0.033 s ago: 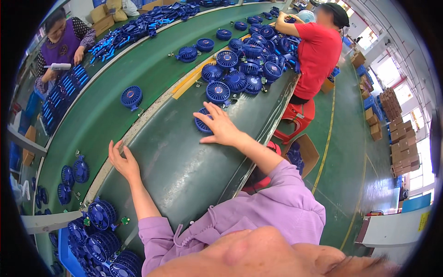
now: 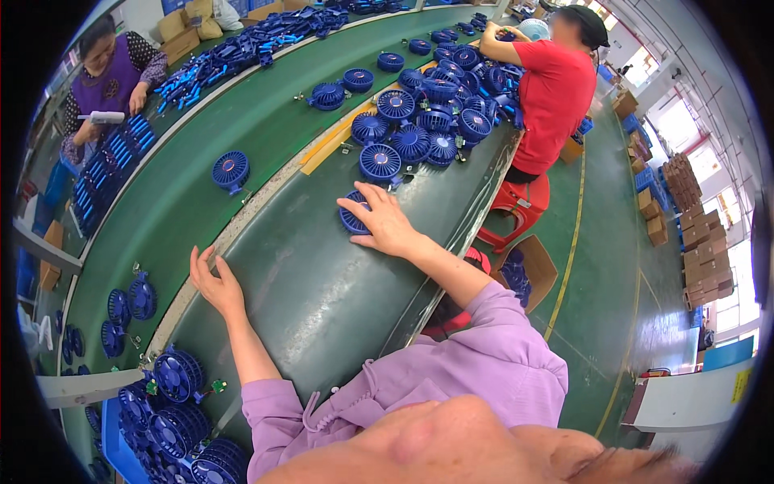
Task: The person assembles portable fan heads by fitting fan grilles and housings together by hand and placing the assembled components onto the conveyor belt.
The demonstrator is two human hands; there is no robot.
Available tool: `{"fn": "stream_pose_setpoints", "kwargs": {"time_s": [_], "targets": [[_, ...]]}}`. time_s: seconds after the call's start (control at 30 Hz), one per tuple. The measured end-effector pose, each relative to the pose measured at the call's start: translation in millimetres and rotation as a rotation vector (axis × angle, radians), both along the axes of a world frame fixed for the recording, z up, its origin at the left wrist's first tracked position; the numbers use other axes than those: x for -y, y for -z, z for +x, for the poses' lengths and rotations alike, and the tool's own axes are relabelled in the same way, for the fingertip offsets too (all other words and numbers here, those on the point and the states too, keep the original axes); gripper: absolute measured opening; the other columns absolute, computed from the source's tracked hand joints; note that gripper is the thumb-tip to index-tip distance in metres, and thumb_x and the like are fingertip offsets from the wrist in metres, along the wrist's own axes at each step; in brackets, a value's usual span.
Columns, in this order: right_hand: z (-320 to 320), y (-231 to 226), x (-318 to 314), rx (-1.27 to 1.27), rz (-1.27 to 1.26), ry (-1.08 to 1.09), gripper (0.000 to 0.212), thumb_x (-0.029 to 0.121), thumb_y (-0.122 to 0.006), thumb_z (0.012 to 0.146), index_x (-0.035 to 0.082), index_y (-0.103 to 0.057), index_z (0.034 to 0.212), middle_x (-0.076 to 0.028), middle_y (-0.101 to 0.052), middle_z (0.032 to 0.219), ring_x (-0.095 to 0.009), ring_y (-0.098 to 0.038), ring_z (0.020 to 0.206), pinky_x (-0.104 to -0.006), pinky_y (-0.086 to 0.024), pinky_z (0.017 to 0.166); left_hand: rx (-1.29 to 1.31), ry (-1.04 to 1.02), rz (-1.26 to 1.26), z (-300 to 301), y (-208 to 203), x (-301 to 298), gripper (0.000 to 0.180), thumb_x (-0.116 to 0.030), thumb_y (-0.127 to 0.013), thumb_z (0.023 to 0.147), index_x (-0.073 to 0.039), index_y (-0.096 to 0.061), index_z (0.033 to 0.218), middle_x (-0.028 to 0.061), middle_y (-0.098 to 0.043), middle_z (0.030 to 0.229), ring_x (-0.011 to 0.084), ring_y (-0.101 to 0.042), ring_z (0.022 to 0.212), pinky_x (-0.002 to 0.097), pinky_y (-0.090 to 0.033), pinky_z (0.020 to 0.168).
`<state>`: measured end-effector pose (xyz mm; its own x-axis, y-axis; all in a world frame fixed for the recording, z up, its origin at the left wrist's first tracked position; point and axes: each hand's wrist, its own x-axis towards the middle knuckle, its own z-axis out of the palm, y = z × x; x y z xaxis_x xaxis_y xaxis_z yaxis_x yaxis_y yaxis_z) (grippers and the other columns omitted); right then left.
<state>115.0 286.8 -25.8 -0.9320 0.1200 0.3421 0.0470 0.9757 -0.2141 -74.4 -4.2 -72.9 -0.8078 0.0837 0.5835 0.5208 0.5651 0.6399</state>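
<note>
My right hand point(image 2: 389, 226) is on a round blue fan head point(image 2: 349, 216) lying on the dark green work surface point(image 2: 298, 282). Its fingers reach over the fan's top and the thumb lies along the near edge; part of the fan is hidden under the hand. To the left, my left hand point(image 2: 219, 286) hovers by the pale divider strip, fingers apart and slightly curled, with nothing in them. Just beyond my right hand, another blue fan head point(image 2: 380, 163) sits at the near end of a big pile of fan heads point(image 2: 435, 121).
Left of the strip runs a green conveyor belt point(image 2: 161, 210) carrying single fan heads. A blue bin point(image 2: 121, 452) full of fan heads stands at lower left. A person in red point(image 2: 556, 97) works beyond the pile; a person in a purple vest point(image 2: 105, 81) sits across the belt.
My right hand's fingers have drawn in a little around the fan head, and more of the fan shows. The left hand stays where it was.
</note>
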Motion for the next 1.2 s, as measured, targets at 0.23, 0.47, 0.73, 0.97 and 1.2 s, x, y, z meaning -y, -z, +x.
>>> {"fn": "stream_pose_setpoints", "kwargs": {"time_s": [0.23,0.47,0.73,0.97,1.2], "targets": [[-10,-48,-59,-0.399,-0.231,0.031,0.078,0.024,-0.082,0.062,0.008,-0.049,0.131,-0.018,-0.049,0.129,-0.035,-0.047,0.118,-0.0411,-0.04,0.101,-0.003,-0.008,0.026,0,7,7,0.022,-0.011,-0.058,0.087,-0.008,-0.062,0.108,0.014,-0.05,0.134,0.0319,-0.045,0.121,0.0417,-0.036,0.101],[-39,-82,-278,-0.7,-0.075,0.616,0.079,0.047,-0.075,0.073,0.001,-0.046,0.13,-0.023,-0.053,0.123,-0.039,-0.053,0.11,-0.0452,-0.042,0.095,-0.024,0.012,0.007,7,4,8,0.02,-0.011,-0.058,0.087,-0.007,-0.061,0.106,0.0139,-0.05,0.134,0.0327,-0.046,0.12,0.0423,-0.036,0.1],[-21,-45,-332,-0.647,-0.133,0.751,0.038,0.02,-0.06,0.083,-0.002,-0.06,0.114,-0.022,-0.061,0.115,-0.036,-0.057,0.11,-0.041,-0.042,0.098,0.105,0.081,0.17,5,-2,12,0.02,-0.01,-0.055,0.09,-0.006,-0.061,0.109,0.014,-0.051,0.134,0.0283,-0.048,0.121,0.0387,-0.038,0.101],[48,-56,-233,-0.557,-0.255,0.526,0.028,0.015,-0.057,0.093,0.001,-0.064,0.116,-0.011,-0.067,0.107,-0.018,-0.063,0.094,-0.0299,-0.05,0.086,0.281,1.116,0.916,90,-205,-37,0.023,-0.016,-0.049,0.098,0.001,-0.06,0.108,0.0109,-0.064,0.108,0.0167,-0.064,0.091,0.0296,-0.052,0.083],[105,23,-180,-0.524,-0.652,0.309,0.026,0.011,-0.056,0.094,-0.001,-0.06,0.117,-0.008,-0.064,0.107,-0.012,-0.061,0.088,-0.0251,-0.056,0.067,0.132,1.326,1.103,174,-249,-16,0.018,-0.021,-0.054,0.095,-0.004,-0.058,0.093,0.01,-0.059,0.083,0.0185,-0.054,0.064,0.0281,-0.045,0.058]]}}
